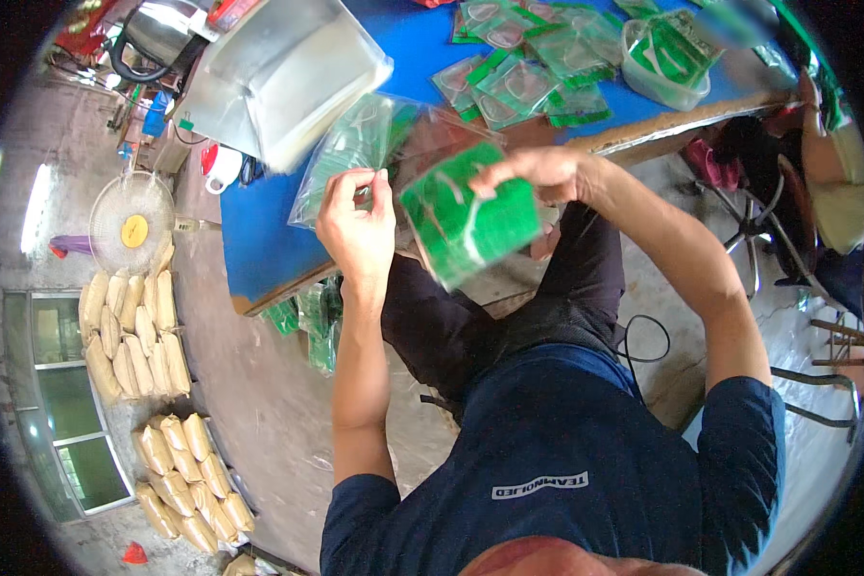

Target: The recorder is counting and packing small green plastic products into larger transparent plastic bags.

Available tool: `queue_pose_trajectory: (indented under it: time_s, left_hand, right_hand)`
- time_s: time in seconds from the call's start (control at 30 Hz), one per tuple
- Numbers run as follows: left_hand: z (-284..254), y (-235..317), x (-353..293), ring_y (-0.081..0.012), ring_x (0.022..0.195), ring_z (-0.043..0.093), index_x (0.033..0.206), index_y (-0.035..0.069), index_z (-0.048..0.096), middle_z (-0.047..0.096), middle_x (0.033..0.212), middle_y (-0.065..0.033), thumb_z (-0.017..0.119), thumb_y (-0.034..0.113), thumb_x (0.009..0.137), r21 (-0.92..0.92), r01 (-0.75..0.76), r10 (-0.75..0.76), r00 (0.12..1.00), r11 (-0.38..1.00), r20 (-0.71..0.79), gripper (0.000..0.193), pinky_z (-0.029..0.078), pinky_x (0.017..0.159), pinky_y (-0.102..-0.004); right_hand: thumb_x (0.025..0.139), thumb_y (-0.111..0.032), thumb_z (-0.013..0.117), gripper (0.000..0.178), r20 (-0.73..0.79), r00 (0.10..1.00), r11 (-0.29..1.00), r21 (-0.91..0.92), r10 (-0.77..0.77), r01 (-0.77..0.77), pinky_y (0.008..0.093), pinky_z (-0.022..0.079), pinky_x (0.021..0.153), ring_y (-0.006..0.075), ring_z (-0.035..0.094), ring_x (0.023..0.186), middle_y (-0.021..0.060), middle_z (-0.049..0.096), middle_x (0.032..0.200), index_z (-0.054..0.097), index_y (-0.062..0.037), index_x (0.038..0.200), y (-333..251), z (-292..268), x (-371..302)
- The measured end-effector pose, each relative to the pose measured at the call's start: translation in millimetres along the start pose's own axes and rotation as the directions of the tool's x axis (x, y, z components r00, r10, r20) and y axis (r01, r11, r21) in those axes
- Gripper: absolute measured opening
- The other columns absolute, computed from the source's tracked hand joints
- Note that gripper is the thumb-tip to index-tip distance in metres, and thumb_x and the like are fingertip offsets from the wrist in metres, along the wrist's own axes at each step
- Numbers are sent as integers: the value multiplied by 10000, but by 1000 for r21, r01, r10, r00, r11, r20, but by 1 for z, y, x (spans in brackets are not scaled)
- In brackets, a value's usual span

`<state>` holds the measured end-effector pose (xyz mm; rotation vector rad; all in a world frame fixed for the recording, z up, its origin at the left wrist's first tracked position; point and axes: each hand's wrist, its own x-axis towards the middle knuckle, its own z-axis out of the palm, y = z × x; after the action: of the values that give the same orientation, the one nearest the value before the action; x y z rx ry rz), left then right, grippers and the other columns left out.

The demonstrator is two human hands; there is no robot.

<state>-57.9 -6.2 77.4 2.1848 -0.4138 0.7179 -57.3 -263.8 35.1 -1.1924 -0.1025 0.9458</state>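
My right hand grips a flat green packet by its upper right edge; a pale, curved item shows on its face, and the packet is blurred by motion. To its left, my left hand is closed, thumb and fingertips pinched on what looks like the near edge of a clear plastic bag. Green-backed packets lie inside that bag, on the blue tabletop. More loose packets are spread at the table's far side.
A clear plastic tub with green pieces stands at the far right. A shiny silvery box-like thing sits far left. More green packets are below the table edge. A round fan and stacked brown packages are at left.
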Motion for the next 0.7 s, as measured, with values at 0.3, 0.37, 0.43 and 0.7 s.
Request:
queue_pose_trajectory:
  time_s: [0.3,0.37,0.43,0.7]
  left_hand:
    - [3,15,3,-251,795,676,819,19,657,697,887,-106,762,41,784,100,-165,167,986,981,-13,112,524,689,-337]
    - [2,15,4,-288,824,681,811,20,648,695,894,-116,752,30,770,162,-225,233,972,961,-27,113,525,725,-357]
    - [11,24,7,-300,867,677,810,35,649,690,910,-114,750,42,759,136,-214,218,976,967,-14,113,527,766,-367]
    - [-6,-32,33,-269,1225,561,1305,15,549,576,1321,-169,767,292,851,-346,313,-307,949,885,72,575,431,1044,-374]
  right_hand:
    - [839,-245,757,474,-582,750,909,44,-314,415,391,507,905,207,627,1054,112,658,1178,599,-39,1236,-14,68,14]
    - [842,-260,754,483,-531,777,901,57,-338,430,386,495,925,203,613,1082,116,650,1204,596,-37,1240,-9,75,43]
    - [860,-315,732,535,-493,829,927,108,-264,359,388,479,956,210,582,1128,103,622,1255,564,-32,1281,-17,72,72]
    - [959,-382,611,602,-155,977,983,82,-148,162,575,368,1088,286,455,1334,105,431,1497,423,-122,1468,-53,32,102]
